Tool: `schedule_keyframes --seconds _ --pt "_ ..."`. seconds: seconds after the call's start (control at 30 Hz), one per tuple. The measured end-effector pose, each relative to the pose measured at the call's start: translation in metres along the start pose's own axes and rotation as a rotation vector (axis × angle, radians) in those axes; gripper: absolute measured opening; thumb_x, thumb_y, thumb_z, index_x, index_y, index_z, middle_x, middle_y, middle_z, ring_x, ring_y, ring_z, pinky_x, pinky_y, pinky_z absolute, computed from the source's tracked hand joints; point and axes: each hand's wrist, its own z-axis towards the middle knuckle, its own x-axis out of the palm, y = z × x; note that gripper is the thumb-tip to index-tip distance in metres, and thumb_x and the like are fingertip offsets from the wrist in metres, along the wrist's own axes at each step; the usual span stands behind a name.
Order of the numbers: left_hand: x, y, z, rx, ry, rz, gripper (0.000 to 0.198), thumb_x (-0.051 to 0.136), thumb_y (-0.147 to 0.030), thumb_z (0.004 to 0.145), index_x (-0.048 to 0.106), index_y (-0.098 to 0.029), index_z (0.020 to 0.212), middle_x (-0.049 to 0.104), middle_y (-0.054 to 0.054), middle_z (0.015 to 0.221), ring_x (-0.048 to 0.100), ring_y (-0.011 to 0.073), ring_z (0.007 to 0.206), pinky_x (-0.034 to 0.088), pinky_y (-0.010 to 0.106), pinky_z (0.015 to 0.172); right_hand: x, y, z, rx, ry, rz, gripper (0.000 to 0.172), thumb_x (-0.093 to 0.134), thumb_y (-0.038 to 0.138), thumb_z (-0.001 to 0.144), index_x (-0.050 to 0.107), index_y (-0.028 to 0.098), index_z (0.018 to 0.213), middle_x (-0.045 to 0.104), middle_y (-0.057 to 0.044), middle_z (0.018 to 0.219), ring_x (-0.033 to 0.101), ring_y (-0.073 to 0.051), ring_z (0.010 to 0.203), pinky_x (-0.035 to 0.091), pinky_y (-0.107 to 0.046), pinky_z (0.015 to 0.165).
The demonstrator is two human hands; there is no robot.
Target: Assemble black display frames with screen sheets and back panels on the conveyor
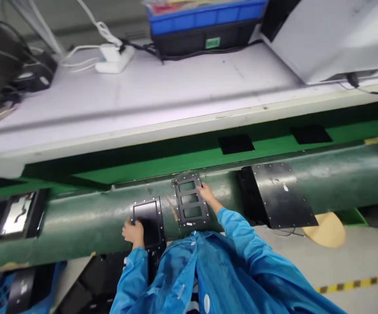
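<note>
My right hand [207, 195] grips the right edge of a flat black frame [190, 205] with three rectangular openings and small fasteners along its rim. My left hand [134, 234] is at the left edge of a black rectangular panel [151, 224], fingers curled at its side, partly hidden. This panel has a raised border with light dots around it. Both pieces rest on the green work surface [87, 222] in front of my body, the frame to the right of the panel with a narrow gap between them.
Farther right lies a larger black plate [282, 196] overhanging the near edge. Black parts with a shiny panel [17, 213] sit at left. A white shelf [175, 96] runs behind, bearing a power strip [115, 59] and a blue bin [208, 19]. A round stool [326, 231] stands below right.
</note>
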Motion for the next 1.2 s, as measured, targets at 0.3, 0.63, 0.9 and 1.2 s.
schedule_keyframes --seconds 0.3,0.63,0.9,1.2 --pt "0.096 -0.352 -0.085 1.095 0.394 -0.072 0.062 0.072 -0.03 0.092 0.051 -0.019 0.149 0.051 0.015 0.154 0.058 0.0239 0.138 0.047 0.035 0.118 -0.073 -0.06 -0.001 -0.151 -0.12 -0.508 0.032 0.063 0.025 0.093 0.075 0.018 0.121 0.067 -0.017 0.132 0.057 -0.032 0.125 0.042 -0.041 0.113" --pt "0.215 -0.583 -0.145 1.431 0.555 0.33 0.14 0.096 -0.06 0.064 0.011 -0.022 0.169 0.016 0.026 0.176 0.012 0.0414 0.166 0.021 0.053 0.13 -0.087 -0.15 -0.029 -0.392 -0.321 -0.436 0.02 0.062 0.037 0.1 0.072 0.02 0.096 0.069 -0.015 0.115 0.058 -0.034 0.123 0.047 -0.049 0.104" --pt "0.192 -0.599 -0.147 1.355 0.401 0.215 0.085 0.096 -0.04 0.068 0.059 -0.011 0.139 0.066 0.021 0.134 0.061 0.0356 0.128 0.045 0.043 0.109 -0.088 -0.149 -0.025 -0.337 -0.248 -0.413 0.025 0.059 0.039 0.099 0.073 0.019 0.094 0.069 -0.017 0.115 0.056 -0.036 0.127 0.044 -0.051 0.105" --pt "-0.002 -0.47 -0.17 1.73 0.321 -0.067 0.014 0.065 -0.027 0.095 0.077 -0.021 0.099 0.075 0.008 0.108 0.068 0.0223 0.099 0.05 0.031 0.087 -0.126 -0.078 -0.025 -0.324 -0.434 -0.068 0.024 0.056 0.034 0.099 0.074 0.02 0.107 0.07 -0.011 0.103 0.064 -0.027 0.1 0.052 -0.045 0.097"
